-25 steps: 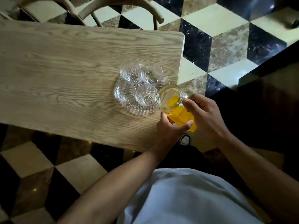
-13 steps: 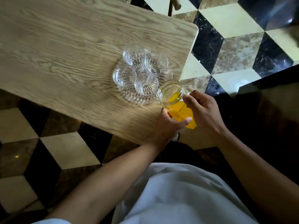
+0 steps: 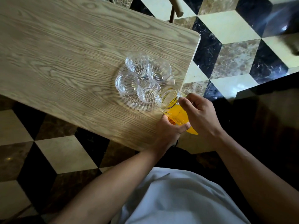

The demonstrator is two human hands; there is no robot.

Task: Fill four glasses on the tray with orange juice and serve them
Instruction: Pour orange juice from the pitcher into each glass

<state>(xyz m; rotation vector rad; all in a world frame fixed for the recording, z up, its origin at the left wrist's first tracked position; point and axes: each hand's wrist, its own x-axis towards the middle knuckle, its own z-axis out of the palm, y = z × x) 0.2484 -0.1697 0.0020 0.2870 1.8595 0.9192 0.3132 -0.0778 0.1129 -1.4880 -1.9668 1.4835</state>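
Observation:
A round ribbed glass tray (image 3: 129, 103) lies on the wooden table (image 3: 68, 59) near its right corner, with several clear glasses on it. They look empty; the nearest glass (image 3: 148, 92) stands beside the mouth of a glass pitcher (image 3: 171, 104) of orange juice. The pitcher is tilted, its open mouth toward the tray, and the juice sits in its lower part. My right hand (image 3: 200, 115) grips the pitcher at its handle side. My left hand (image 3: 169, 131) holds it from below, thumb across its body. No juice is seen leaving the mouth.
The table's right edge (image 3: 191, 62) runs just past the tray, with chequered marble floor (image 3: 234, 59) beyond. A wooden chair back (image 3: 175, 7) stands at the table's far side. A dark counter or cabinet (image 3: 267, 126) is on my right.
The view has shifted, so the table and tray sit lower and further right in frame. The pitcher stays tilted at the tray's near right edge in both hands, its mouth slightly closer to the nearest glass.

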